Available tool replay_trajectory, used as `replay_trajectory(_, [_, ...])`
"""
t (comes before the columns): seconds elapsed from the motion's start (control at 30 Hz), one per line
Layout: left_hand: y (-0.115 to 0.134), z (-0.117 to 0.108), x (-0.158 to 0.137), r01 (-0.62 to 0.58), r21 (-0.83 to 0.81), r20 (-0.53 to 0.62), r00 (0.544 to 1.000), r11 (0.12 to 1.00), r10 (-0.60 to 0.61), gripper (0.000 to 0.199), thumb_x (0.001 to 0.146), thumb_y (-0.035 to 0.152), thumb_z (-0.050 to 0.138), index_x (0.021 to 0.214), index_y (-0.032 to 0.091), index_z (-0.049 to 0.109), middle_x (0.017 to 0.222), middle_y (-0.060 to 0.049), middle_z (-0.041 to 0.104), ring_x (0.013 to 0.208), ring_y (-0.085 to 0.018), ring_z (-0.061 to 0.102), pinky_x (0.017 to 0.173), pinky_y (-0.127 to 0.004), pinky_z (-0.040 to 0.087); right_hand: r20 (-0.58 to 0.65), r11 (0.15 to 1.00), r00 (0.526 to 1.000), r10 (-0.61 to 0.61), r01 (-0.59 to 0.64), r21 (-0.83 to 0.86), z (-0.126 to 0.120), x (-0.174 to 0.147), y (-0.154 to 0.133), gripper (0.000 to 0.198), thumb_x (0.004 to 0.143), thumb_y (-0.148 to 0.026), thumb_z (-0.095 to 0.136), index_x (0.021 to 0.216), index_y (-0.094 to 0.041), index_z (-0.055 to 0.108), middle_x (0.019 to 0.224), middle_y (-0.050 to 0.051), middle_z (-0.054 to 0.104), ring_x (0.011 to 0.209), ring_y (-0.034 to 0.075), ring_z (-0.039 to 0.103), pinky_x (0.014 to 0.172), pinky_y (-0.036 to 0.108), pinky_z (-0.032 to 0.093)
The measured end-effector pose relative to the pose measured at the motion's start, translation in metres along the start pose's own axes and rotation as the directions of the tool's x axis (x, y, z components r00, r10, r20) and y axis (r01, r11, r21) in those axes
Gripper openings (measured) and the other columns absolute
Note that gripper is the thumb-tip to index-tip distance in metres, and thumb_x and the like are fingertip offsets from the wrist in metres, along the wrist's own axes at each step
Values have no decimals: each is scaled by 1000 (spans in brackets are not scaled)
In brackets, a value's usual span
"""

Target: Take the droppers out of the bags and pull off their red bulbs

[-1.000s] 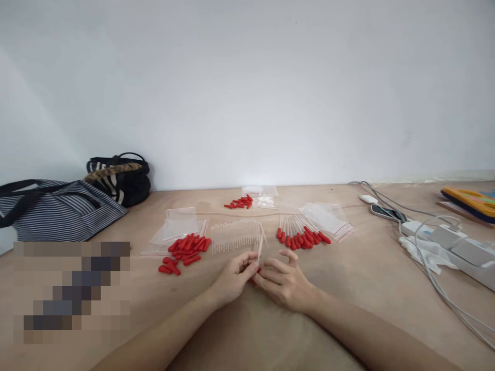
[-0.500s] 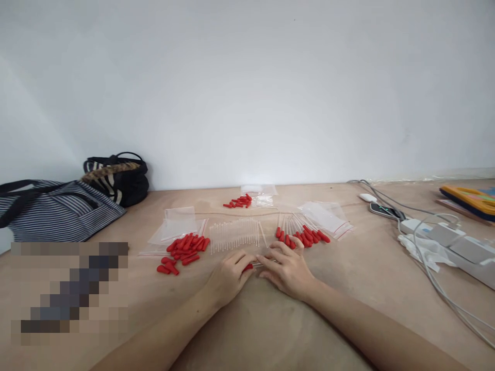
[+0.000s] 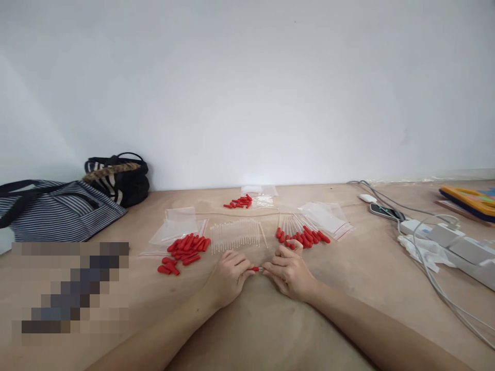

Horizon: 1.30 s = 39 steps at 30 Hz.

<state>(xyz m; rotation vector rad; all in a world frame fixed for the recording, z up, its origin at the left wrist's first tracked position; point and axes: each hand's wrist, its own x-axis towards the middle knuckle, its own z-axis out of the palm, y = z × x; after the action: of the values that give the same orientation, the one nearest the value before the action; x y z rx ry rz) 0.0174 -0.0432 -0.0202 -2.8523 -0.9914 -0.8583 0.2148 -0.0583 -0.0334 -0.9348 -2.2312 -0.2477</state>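
Observation:
My left hand (image 3: pixel 230 273) is closed on a red rubber bulb (image 3: pixel 255 269), whose narrow end points right. My right hand (image 3: pixel 288 272) pinches a clear dropper tube (image 3: pixel 261 269); a short piece shows against the bulb's mouth, the rest hidden by the fingers. Left of my hands is a heap of loose red bulbs (image 3: pixel 189 243). A row of clear tubes (image 3: pixel 235 234) lies just beyond. Past my right hand, droppers with red bulbs fitted (image 3: pixel 307 237) are fanned out on the table.
Plastic zip bags (image 3: pixel 180 221) lie behind the loose bulbs, others (image 3: pixel 328 216) at right. More red bulbs (image 3: pixel 238 202) and bagged tubes (image 3: pixel 265 200) sit near the wall. A striped bag (image 3: pixel 65 208) stands left. Cables and a power strip (image 3: pixel 448 242) occupy the right.
My fingers have drawn together into tighter pinches. The red bulb and tube, apart before, now meet end to end between my hands.

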Motion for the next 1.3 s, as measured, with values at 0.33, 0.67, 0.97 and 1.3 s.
replay_trajectory(0.33, [-11, -10, -6, 157, -40, 17, 988, 987, -156, 27, 86, 18, 37, 66, 16, 55, 67, -3, 57, 66, -15, 53, 60, -26, 43, 11, 994, 995, 94, -95, 45, -6, -4, 8, 21, 84, -23, 46, 71, -22, 62, 56, -2, 56, 73, 13, 45, 85, 39, 17])
replay_trajectory(0.67, [-17, -19, -25, 147, -40, -133, 980, 988, -151, 25, 88, 19, 35, 89, 17, 59, 82, -4, 59, 72, -12, 58, 64, -22, 48, -95, 957, 961, 260, -269, -108, 2, -2, 12, 24, 80, -14, 43, 98, -19, 59, 72, 2, 62, 75, 15, 48, 81, 36, 19])
replay_trajectory(0.97, [-49, -52, -60, 233, 271, -271, 950, 934, -158, 19, 86, 28, 41, 80, 19, 56, 75, -3, 59, 70, -15, 58, 65, -25, 46, -232, 849, 887, 399, -453, -274, 23, 18, 20, 13, 78, -17, 47, 67, -17, 55, 63, 0, 61, 70, 15, 47, 78, 36, 16])
replay_trajectory(1.3, [-58, -54, -59, 299, 358, -276, 939, 884, -206, 23, 83, 36, 43, 75, 19, 57, 72, -2, 59, 68, -17, 57, 62, -28, 45, -4, 795, 851, 525, -492, -356, 42, 44, 26, 18, 78, -19, 46, 69, -18, 61, 73, 6, 63, 83, 21, 46, 73, 38, 16])
